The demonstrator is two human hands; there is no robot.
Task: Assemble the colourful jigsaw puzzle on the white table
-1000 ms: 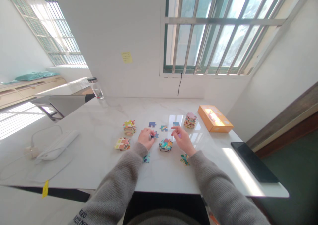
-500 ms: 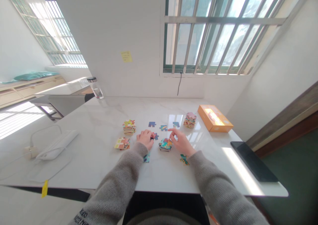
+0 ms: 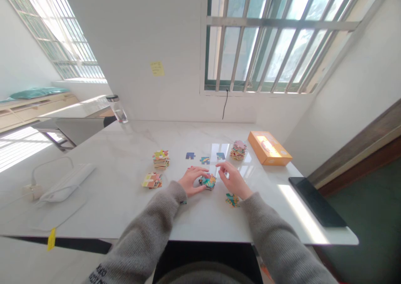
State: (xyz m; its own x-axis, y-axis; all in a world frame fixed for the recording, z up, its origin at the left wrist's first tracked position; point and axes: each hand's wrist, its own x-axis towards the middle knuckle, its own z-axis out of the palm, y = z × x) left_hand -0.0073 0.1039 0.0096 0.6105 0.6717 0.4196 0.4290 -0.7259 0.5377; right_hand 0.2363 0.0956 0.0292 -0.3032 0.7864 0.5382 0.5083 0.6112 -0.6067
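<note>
The left hand [image 3: 191, 180] is shifting rightward to the central stack [image 3: 208, 182], its fingers spread and resting against the stack's edge without a clear grip. On the surface [image 3: 125, 200], two stacks [image 3: 152, 180] are staying to the left, and three loose pieces [image 3: 205, 160] are lying beyond the hands. The right hand [image 3: 234, 180] is hovering half-curled just beside the central stack, apparently empty, keeping that stack between both hands, near a teal piece [image 3: 232, 199].
</note>
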